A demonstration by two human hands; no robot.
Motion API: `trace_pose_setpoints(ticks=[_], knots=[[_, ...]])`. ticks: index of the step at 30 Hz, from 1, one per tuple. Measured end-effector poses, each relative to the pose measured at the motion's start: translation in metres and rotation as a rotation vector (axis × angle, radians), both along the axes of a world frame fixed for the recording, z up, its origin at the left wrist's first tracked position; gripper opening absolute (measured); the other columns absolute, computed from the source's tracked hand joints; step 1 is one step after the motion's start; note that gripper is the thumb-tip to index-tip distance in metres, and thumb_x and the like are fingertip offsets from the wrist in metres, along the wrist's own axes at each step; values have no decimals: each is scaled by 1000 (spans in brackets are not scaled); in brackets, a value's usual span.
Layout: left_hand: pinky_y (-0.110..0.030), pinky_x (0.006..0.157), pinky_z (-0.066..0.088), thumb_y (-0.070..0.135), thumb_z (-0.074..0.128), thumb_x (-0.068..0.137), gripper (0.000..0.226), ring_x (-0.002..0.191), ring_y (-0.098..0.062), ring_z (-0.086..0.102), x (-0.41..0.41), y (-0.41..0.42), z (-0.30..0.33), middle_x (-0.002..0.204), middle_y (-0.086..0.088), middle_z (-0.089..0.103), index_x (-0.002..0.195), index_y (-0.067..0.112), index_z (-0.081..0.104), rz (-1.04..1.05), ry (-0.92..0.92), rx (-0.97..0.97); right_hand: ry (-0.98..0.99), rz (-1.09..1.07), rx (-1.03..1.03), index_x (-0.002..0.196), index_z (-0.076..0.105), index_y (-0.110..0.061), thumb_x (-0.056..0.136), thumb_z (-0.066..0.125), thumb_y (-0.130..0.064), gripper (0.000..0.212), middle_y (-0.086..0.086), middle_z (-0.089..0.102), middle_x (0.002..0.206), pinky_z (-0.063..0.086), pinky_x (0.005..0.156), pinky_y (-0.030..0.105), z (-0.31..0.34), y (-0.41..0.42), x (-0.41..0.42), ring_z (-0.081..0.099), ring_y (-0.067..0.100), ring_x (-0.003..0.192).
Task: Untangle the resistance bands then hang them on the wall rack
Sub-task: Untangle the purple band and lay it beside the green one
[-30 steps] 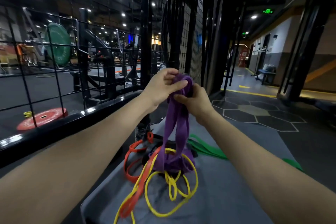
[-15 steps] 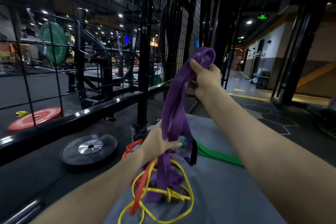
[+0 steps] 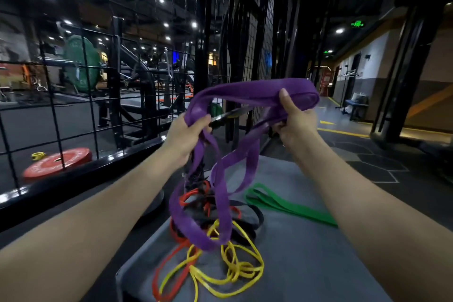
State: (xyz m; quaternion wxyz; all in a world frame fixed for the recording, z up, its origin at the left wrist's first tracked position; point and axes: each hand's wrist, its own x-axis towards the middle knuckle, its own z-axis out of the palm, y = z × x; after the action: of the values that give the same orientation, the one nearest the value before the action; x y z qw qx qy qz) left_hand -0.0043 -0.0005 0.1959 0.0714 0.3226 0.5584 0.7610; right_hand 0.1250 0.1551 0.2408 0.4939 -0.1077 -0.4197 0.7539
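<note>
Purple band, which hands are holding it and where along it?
Both hold the purple band near its raised top span: left hand at the left bend, right hand by the right fold.

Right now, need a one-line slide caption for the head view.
Both hands, left hand and right hand, hold the purple band stretched above tangled yellow band and red band.

Two bare forearms come into view from the bottom corners. No sleeve covers them. The left hand (image 3: 183,135) and the right hand (image 3: 296,120) wear no gloves, rings or watch.
</note>
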Motion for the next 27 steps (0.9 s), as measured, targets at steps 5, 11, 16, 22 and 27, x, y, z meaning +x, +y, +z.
trace_pose_setpoints(ticks=[5,11,16,22,27], knots=[[-38,67,55,14,61,88,11,61,-11,62,12,-7,37,48,8,61,79,19,58,9,30,73,45,11,135,110,56,-13,76,75,-19,40,7,65,93,51,52,25,11,-5,15,63,20,72],[-24,52,46,11,64,85,19,45,-8,54,46,-2,18,42,9,55,69,16,57,-43,-14,-29,-122,-224,270,92,63,-14,60,80,-42,46,7,67,85,53,70,37,5,-1,52,63,21,75],[-26,54,44,13,64,86,18,51,-11,53,79,16,-13,45,11,57,69,17,59,-141,-29,-113,-323,-357,346,85,60,-19,69,79,-37,31,7,65,81,54,74,41,-24,15,100,62,24,70],[-33,67,51,16,63,87,11,60,-18,58,120,41,-44,64,-3,62,76,16,62,-273,-128,-153,-566,-436,372,113,42,-16,63,77,-52,71,4,60,100,52,82,35,-68,30,156,61,20,85],[-41,76,53,18,63,87,8,72,-25,62,141,61,-79,74,-7,66,79,15,64,-306,-135,-206,-853,-482,466,101,34,-12,90,57,-35,34,10,53,89,42,78,36,-97,50,186,51,22,85]])
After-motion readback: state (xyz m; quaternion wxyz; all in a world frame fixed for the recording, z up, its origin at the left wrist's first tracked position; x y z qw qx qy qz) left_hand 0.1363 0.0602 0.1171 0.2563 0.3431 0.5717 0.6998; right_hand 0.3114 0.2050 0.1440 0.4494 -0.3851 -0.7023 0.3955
